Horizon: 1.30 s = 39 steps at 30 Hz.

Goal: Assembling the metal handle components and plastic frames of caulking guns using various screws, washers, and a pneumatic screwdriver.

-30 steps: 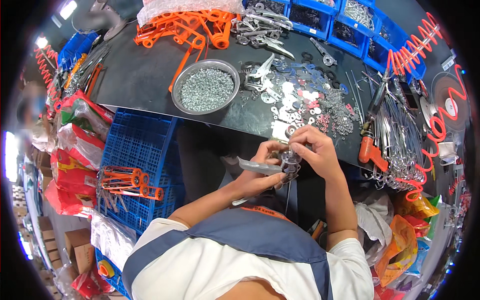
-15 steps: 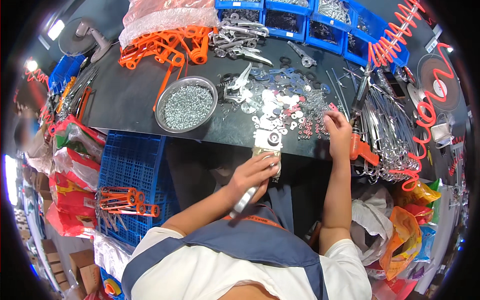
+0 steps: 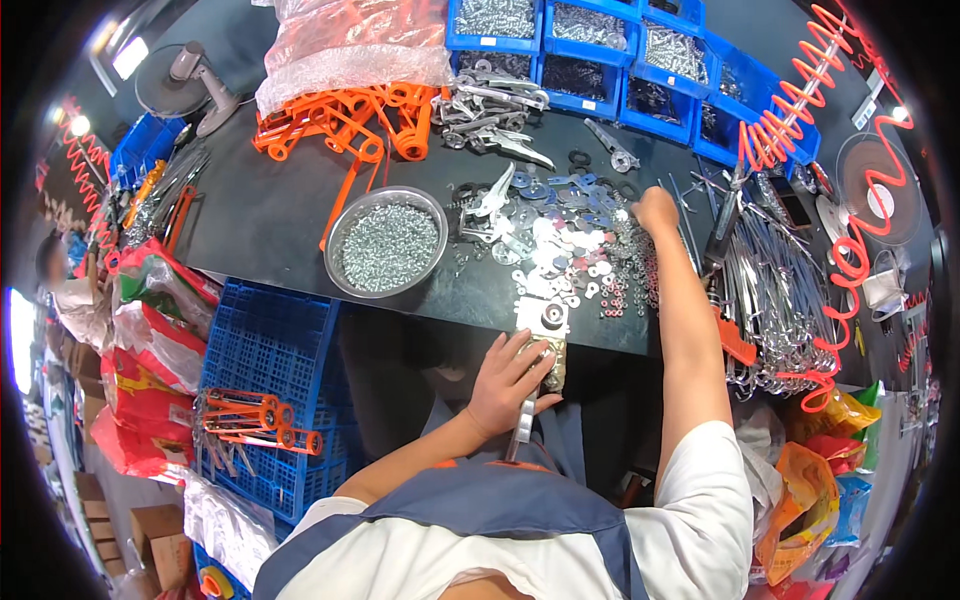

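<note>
silver metal lever (image 3: 525, 415) lies partly under the left hand (image 3: 507, 383), long axis running toward the bench (image 3: 270, 230); we see that nearer hand half-spread, its hold unclear, while the right hand (image 3: 655, 212), curled beside loose small parts (image 3: 566, 240), hides any grip.

On my feed the wearer has a white shirt (image 3: 690, 530) with short, loose sleeves (image 3: 706, 465) and a neckline curving open at the near edge. Over it I see a slate-blue apron (image 3: 490, 502) with a broad bib and a strap (image 3: 622, 565) on each side. Orange marking (image 3: 532, 467) shows at the bib's far edge. The left hand (image 3: 508, 383) and right hand (image 3: 655, 211) are bare.
</note>
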{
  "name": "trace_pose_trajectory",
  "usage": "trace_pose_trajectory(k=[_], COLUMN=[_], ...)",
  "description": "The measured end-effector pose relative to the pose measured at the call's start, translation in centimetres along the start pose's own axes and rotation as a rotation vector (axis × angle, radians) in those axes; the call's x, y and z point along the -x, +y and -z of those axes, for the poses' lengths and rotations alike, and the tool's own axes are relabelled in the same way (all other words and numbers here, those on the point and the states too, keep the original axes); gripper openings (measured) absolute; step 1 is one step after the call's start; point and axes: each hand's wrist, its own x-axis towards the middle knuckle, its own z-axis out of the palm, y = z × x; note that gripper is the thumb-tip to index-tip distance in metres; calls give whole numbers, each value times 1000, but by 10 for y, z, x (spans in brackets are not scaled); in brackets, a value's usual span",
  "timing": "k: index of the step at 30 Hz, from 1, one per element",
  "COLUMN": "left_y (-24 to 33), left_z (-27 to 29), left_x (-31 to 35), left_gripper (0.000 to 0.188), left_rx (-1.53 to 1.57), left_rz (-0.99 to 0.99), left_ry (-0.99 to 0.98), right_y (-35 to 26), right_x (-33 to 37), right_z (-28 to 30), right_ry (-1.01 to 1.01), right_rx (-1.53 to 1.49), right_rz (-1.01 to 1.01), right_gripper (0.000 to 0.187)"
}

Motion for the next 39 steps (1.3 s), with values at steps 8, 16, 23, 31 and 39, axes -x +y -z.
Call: trace_pose_trajectory(k=[8, 16, 23, 31, 39], left_y=[-14, -18, -17, -18, -27], left_z=[20, 37, 25, 19, 15], left_x=[4, -9, -10, -4, -5], left_gripper=[63, 44, 28, 34, 32], left_rx=[182, 563, 414, 269, 276], left_rz=[-4, 246, 49, -11, -34], left_ry=[-303, -2, 153, 102, 68], right_y=[-30, -66, -60, -57, -51], right_x=[157, 268, 281, 269, 256], right_z=[59, 77, 57, 43, 45], right_ry=[-250, 249, 384, 205, 45], right_rx=[-1386, -619, -453, -529, -614], right_rz=[-93, 831, 1030, 1015, 1028], right_gripper=[21, 18, 26, 23, 23])
